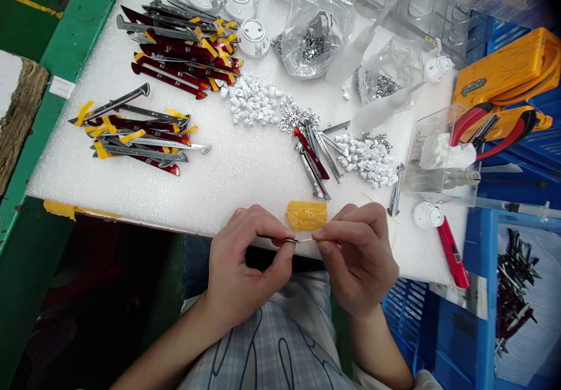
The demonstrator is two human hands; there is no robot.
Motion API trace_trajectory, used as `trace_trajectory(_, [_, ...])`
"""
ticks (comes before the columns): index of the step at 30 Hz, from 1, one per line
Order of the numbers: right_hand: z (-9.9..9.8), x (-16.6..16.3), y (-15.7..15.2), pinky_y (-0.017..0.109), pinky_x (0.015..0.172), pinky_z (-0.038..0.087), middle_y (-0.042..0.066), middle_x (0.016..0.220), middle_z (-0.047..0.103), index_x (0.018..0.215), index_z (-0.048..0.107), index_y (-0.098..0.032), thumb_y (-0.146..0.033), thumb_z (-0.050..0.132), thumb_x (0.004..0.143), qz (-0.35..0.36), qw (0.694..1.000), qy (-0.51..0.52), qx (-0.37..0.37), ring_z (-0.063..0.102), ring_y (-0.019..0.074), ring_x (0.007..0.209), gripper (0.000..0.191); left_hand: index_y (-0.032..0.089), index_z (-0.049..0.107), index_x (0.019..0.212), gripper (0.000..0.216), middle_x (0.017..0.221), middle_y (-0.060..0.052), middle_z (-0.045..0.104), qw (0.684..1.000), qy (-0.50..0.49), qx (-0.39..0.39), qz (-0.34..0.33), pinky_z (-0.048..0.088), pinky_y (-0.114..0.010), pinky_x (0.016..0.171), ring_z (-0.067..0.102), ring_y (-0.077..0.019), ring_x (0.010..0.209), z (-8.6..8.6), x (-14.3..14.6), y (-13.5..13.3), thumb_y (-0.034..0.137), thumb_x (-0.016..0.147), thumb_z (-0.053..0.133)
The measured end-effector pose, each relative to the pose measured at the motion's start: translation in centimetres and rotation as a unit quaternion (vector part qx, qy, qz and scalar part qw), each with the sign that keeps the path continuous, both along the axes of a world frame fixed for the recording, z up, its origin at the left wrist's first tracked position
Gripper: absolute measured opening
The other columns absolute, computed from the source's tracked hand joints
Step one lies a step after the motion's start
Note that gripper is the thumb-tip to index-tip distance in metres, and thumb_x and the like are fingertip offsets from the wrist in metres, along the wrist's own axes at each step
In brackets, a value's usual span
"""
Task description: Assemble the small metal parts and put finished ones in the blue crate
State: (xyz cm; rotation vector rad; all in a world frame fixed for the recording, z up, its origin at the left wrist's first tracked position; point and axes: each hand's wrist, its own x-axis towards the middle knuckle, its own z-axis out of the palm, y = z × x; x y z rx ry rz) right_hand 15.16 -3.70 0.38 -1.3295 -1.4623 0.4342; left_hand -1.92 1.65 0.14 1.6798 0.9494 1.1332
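Observation:
My left hand (pixel 249 258) is closed, pinching a slim dark part with a shiny tip (pixel 291 240) between thumb and forefinger. Most of that part is hidden by the fingers. A thin, pale toothpick-like stick (pixel 305 240) sits in the pinch of my right hand (pixel 362 255), its tip touching or very near the part's end. Just beyond both hands lies a yellow patch of tape (pixel 307 215) with a glossy smear on it. Farther up the white foam sheet (pixel 245 173) is a small group of red and silver slim parts (pixel 313 159).
Taped slim parts lie in two piles, one left (pixel 140 138) and one farther back (pixel 179 48). White caps (pixel 256 100) and bags of small metal pieces (pixel 315 39) occupy the middle. At right are a clear box with pliers (pixel 442 150), a red pen-like tool (pixel 453 255) and blue bins (pixel 473 343).

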Motion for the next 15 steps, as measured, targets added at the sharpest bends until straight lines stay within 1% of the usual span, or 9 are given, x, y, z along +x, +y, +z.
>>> trace_trajectory(7, [-0.13, 0.13, -0.14, 0.033, 0.060, 0.048, -0.001, 0.094, 0.055, 0.108, 0.078, -0.025, -0.006, 0.069, 0.102, -0.007, 1.000, -0.010, -0.006, 0.057, 0.0150, 0.074, 0.022, 0.028, 0.068, 0.092, 0.023, 0.074, 0.003, 0.076, 1.000, 0.001, -0.001, 0.003, 0.052, -0.035, 0.064, 0.069, -0.0189, 0.065, 0.01, -0.03, 0.04, 0.005, 0.090, 0.070])
trace_trajectory(15, [-0.05, 0.23, -0.11, 0.031, 0.060, 0.045, -0.002, 0.094, 0.055, 0.108, 0.077, -0.024, -0.004, 0.070, 0.099, -0.007, 1.000, -0.006, -0.003, 0.056, 0.0130, 0.073, 0.023, 0.028, 0.067, 0.092, 0.023, 0.076, 0.004, 0.075, 1.000, 0.004, -0.004, 0.009, 0.050, -0.033, 0.063, 0.070, -0.0172, 0.067, 0.03, -0.02, -0.03, 0.005, 0.090, 0.069])
